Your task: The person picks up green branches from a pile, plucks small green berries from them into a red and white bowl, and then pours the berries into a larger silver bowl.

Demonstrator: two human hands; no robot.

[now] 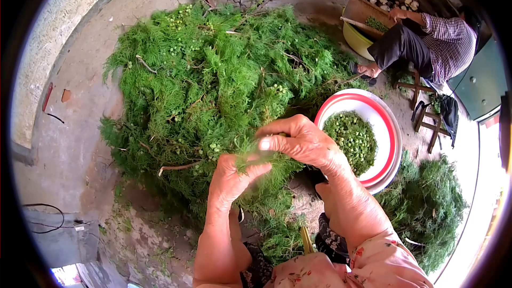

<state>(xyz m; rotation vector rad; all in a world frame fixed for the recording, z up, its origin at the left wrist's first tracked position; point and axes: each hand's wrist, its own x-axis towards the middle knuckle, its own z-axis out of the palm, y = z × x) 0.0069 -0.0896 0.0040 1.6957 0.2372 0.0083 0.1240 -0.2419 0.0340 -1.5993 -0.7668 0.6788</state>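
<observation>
My left hand [233, 177] is closed, with feathery green foliage of a conifer sprig [246, 154] between its thumb and fingers; this spot is a little blurred. My right hand [298, 141] is just above and to the right, thumb and index finger drawn together close to the same sprig. Whatever lies between those right fingertips is too small to make out. Beneath both hands spreads a large heap of cut green branches [208, 74] bearing small round green cones. Beside my right forearm stands a red-rimmed white basin [392, 138] holding many picked green cones [352, 141].
At the upper right a person [448, 42] in a checked shirt sits by a yellow-green basin [356, 40] and a woven tray [362, 10]. Wooden stools [429, 120] stand behind them. A second pile of branches [426, 208] lies at the lower right.
</observation>
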